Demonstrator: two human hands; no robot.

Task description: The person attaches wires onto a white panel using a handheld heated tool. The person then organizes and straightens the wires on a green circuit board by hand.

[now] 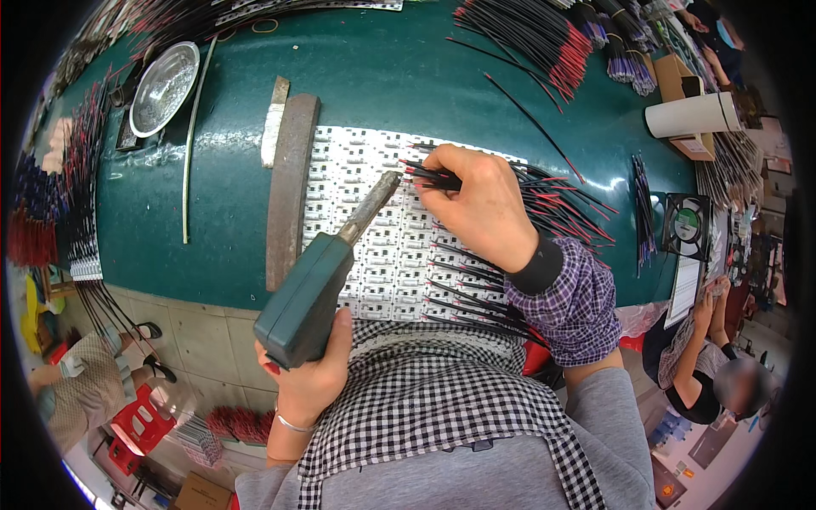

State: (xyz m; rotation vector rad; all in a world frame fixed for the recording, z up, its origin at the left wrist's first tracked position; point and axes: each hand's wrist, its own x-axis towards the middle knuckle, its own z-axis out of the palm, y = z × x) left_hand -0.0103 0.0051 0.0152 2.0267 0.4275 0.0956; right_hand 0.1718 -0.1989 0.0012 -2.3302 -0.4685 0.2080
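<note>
Green table, largest. White board sheet lies on it in front of the person, rows of small parts across it, near edge by the apron. Big bundle of black wires with red ends at far right of table. Loose wires heaped right of the sheet, partly behind the right wrist. More wires in rows over the sheet's near right part, red ends to the left. Brown bar along the sheet's left edge. Green soldering gun slants up over bar and sheet. Left hand wrapped round its handle. Right hand, over the upper sheet, pinches a few black wires between thumb and fingers; red ends point left. Metal bowl far left. Thin rod just right of it. Short metal strip beside the bar's far end. Smallest: gun tip, right by the held wire ends; contact, cannot tell.
</note>
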